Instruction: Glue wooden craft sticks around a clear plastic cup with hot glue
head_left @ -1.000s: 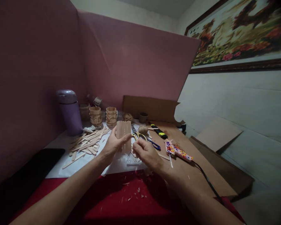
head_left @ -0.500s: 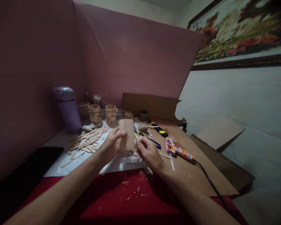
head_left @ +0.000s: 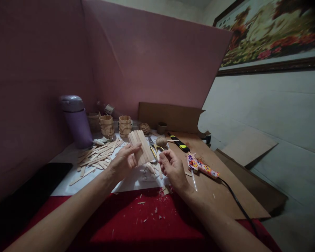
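A flat panel of wooden sticks [head_left: 141, 147] set side by side leans to the left above the white sheet. My left hand [head_left: 126, 157] grips its left side, thumb across the front. Just right of the panel, my right hand [head_left: 172, 167] is closed, thumb and fingertips pinched together; whatever is between them is too small to make out. Behind the hands lie yellow-handled scissors [head_left: 157, 148] and a ball of twine [head_left: 161, 141]. A heap of loose sticks [head_left: 98, 155] spreads to the left.
A purple bottle [head_left: 77, 124] and two wooden cups [head_left: 106, 126] [head_left: 125, 126] stand at the back left. On the cardboard [head_left: 225, 189] at right are a flowered glue gun [head_left: 201, 167] with a cord and a black-yellow cutter [head_left: 180, 142]. Scraps dot the red cloth [head_left: 136, 224].
The panel, upright before, now tilts left in my left hand. My right hand has moved slightly up and right, away from its lower edge.
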A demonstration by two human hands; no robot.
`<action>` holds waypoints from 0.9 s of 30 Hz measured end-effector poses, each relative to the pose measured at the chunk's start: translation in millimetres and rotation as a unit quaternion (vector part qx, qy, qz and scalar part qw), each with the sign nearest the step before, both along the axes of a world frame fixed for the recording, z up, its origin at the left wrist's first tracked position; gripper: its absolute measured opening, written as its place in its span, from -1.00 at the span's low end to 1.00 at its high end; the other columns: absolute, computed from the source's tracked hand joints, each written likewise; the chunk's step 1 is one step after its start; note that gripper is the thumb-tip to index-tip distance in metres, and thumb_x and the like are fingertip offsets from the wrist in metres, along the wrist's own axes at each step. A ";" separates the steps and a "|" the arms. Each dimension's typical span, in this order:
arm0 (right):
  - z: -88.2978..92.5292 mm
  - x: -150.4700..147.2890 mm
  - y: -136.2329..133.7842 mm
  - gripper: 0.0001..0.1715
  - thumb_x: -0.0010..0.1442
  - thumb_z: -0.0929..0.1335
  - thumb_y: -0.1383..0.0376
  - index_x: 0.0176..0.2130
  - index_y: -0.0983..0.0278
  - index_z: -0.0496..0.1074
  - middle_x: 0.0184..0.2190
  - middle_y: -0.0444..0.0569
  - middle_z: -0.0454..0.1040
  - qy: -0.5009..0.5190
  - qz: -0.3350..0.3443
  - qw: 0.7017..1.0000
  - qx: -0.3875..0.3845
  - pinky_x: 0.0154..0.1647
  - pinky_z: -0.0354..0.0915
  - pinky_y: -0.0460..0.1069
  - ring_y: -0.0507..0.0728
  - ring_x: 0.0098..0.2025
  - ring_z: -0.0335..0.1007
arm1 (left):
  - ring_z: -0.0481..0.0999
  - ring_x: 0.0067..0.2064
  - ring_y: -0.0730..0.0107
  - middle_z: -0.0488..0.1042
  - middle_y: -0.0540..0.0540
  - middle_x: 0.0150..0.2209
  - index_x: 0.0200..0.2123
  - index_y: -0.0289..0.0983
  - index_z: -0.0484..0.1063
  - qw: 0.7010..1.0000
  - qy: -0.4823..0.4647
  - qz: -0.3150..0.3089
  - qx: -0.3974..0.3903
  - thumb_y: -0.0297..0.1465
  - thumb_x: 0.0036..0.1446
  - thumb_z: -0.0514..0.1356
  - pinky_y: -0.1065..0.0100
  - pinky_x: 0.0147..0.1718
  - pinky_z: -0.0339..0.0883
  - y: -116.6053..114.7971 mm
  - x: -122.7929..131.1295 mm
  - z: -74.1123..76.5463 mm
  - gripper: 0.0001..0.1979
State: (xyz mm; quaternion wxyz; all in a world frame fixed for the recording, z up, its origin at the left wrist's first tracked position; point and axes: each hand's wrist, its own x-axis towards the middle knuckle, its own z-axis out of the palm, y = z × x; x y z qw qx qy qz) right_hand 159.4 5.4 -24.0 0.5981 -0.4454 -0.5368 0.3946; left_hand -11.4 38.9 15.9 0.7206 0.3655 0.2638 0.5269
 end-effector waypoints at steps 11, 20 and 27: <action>-8.0 -5.7 -4.7 -0.19 0.02 0.44 -0.19 0.04 0.26 0.26 -0.09 0.07 0.37 -0.120 0.027 0.992 0.008 -0.20 0.33 0.03 0.17 -0.13 0.35 | 0.56 -0.35 0.24 0.51 -0.14 -0.24 -0.06 -0.31 0.37 0.996 0.055 0.064 0.011 -0.28 -0.30 0.55 0.21 -0.43 0.53 -4.2 6.5 -5.2 -0.29; -6.0 -0.8 -0.1 -0.27 0.16 0.26 -0.29 -0.04 0.25 0.29 -0.15 0.05 0.41 -0.047 -0.012 0.999 0.005 -0.52 0.28 -0.05 0.14 -0.25 0.38 | 0.55 -0.27 0.20 0.47 -0.17 -0.19 0.14 -0.28 0.28 0.983 0.117 0.139 0.023 -0.32 -0.34 0.57 0.21 -0.35 0.49 -4.5 6.5 -6.9 -0.07; -9.4 -1.7 2.2 -0.44 0.17 0.36 -0.16 -0.09 0.21 0.34 -0.23 0.00 0.44 -0.049 0.003 0.999 0.013 -0.42 0.31 -0.03 0.13 -0.27 0.38 | 0.54 -0.24 0.23 0.46 -0.22 -0.10 0.05 -0.30 0.34 0.985 0.121 0.117 0.044 -0.30 -0.28 0.53 0.28 -0.33 0.46 -4.3 6.3 -10.3 -0.22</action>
